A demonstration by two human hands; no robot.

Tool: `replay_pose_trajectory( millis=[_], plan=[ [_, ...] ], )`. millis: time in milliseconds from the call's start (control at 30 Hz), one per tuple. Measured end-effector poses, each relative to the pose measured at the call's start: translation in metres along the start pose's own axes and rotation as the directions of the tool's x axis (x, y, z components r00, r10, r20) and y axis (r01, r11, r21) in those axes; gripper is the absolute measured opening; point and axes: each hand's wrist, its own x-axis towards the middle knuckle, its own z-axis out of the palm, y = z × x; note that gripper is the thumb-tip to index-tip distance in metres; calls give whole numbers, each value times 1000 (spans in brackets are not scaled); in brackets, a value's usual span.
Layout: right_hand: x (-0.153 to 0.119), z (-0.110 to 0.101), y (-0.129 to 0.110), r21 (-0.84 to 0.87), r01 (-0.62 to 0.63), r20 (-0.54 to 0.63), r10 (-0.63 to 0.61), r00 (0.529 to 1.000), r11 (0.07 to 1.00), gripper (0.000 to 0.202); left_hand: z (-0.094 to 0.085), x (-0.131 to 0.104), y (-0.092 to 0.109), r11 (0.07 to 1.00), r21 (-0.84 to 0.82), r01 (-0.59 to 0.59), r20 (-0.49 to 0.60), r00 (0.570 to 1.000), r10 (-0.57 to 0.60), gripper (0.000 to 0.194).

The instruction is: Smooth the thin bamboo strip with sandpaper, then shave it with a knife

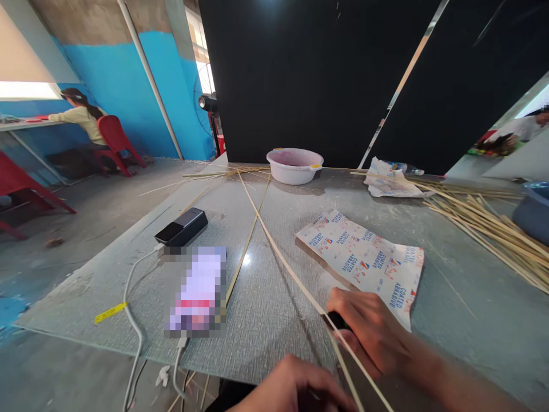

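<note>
My right hand [369, 326] is closed in a fist around the black handle of a knife [338, 320]. Its short dark blade sits in a long, pale bamboo strip [283, 260], which runs from the far side of the table toward me. On my side of the blade the strip parts into two thin lengths. At the bottom edge, my left hand [295, 386] is curled, its fingertips at the near end of the split strip and partly cut off by the frame. A sheet of printed abrasive paper [360, 252] lies beside my right hand.
A pixelated phone [199, 292] and a black device [182, 226] with white cables lie on the left. A white basin [295, 166] stands at the back, near crossed strips. Bamboo strips [493, 229] pile up at right by a dark bowl [534, 212]. A person [86, 117] sits far left.
</note>
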Motion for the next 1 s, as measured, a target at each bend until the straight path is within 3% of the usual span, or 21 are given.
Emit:
replay_pose_trajectory(
  millis=[100,167,267,433,567,733,800,1000],
  plan=[
    [-1,1,-4,-64,41,23,-39,999,997,45,2,-3,16,997,-58,-54,-188,981,42,62],
    [-1,1,-7,-88,59,48,-55,997,994,45,3,-2,25,988,-125,-90,-220,974,61,60],
    [-1,2,-9,-88,63,104,-54,993,994,50,5,0,29,977,-181,-116,-214,974,76,57],
    [-1,7,-6,77,21,225,-38,974,997,61,2,2,13,948,-272,-162,-176,977,117,49],
    [3,1,-15,281,-159,329,61,943,946,62,1,2,1,910,-357,-212,-155,974,166,42],
    [5,-15,-34,359,-361,437,187,880,861,56,5,4,-4,879,-402,-256,-121,967,226,46],
    [4,-17,-38,380,-381,439,198,876,843,58,6,2,-5,881,-407,-241,-126,970,207,47],
    [-3,-14,-42,401,-291,335,156,929,869,68,2,-2,-12,838,-503,-212,-113,977,179,38]
  ],
)
